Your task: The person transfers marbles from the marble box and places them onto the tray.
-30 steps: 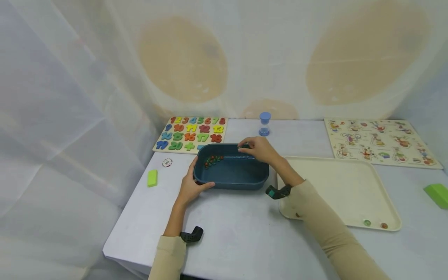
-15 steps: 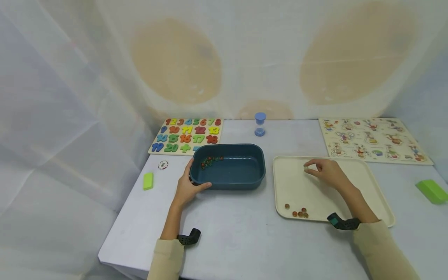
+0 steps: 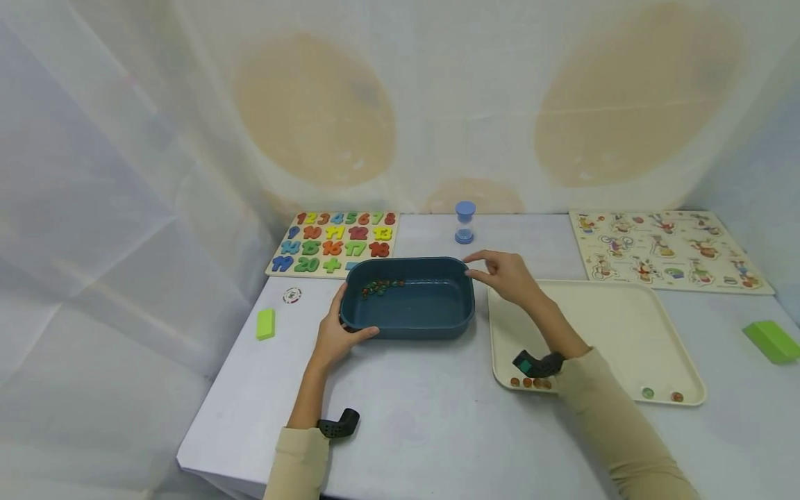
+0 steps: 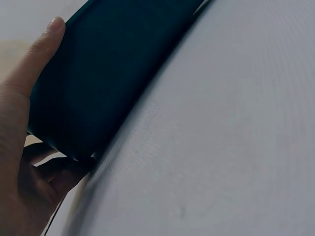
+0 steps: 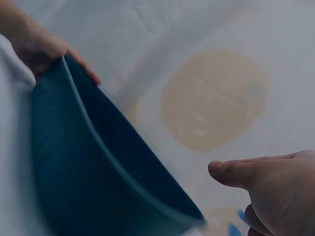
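A dark teal plastic basin stands on the white-covered table. My left hand grips its left end, the thumb on the near rim; in the left wrist view, the fingers curl around its corner. Several red and green marbles lie in its left part. At the right rim hovers my right hand, thumb and index finger apart, no marble visible between them. The right wrist view shows that hand's thumb beside the basin. On the cream tray more marbles sit along the near edge, a green one farther right.
Behind the basin lie a number puzzle board and a blue sand timer. A picture puzzle board lies back right. Green blocks flank the table, and a round chip lies on the left.
My right hand went from the basin to the tray, pinched a marble there, and came back to the basin's right rim. Some marbles on the tray rolled. My left hand stayed on the basin.
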Demonstrator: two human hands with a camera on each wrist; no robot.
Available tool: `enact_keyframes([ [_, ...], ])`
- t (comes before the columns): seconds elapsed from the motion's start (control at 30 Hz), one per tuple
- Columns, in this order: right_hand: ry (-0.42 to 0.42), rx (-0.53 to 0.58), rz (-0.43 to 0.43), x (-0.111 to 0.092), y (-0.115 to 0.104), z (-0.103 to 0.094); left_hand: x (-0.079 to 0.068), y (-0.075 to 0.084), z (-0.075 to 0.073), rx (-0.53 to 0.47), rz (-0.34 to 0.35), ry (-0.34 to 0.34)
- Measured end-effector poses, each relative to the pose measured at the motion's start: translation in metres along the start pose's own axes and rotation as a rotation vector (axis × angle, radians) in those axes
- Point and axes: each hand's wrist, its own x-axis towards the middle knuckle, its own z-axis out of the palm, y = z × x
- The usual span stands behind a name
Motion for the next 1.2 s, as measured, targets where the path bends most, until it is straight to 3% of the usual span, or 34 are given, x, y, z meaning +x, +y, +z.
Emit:
enact_keyframes([
  [0.13,-0.095,0.045,-0.043,0.038,-0.025,0.035,0.000,-0.002,0.001,-0.002,0.007,-0.001],
  [0.27,-0.229,0.016,-0.010,0.064,-0.033,0.066,0.000,-0.003,0.002,-0.007,0.015,0.000],
  [0.47,-0.401,-0.099,0.069,0.075,-0.030,0.092,-0.001,-0.002,0.002,-0.005,0.002,-0.001],
  [0.67,-0.434,-0.143,0.116,0.077,-0.027,0.103,-0.001,-0.002,0.000,-0.005,0.013,-0.001],
  [0.83,-0.426,-0.144,0.109,0.078,-0.025,0.103,0.000,-0.001,0.000,-0.016,0.020,-0.004],
  [0.97,-0.377,-0.117,0.033,0.072,-0.028,0.092,0.000,-0.002,0.000,-0.020,0.022,-0.002],
  [1.07,-0.278,-0.046,-0.031,0.062,-0.030,0.071,0.000,-0.001,0.000,-0.016,0.016,-0.001],
  [1.2,-0.134,0.022,-0.035,0.038,-0.026,0.027,0.000,-0.001,0.000,-0.012,0.017,-0.005],
])
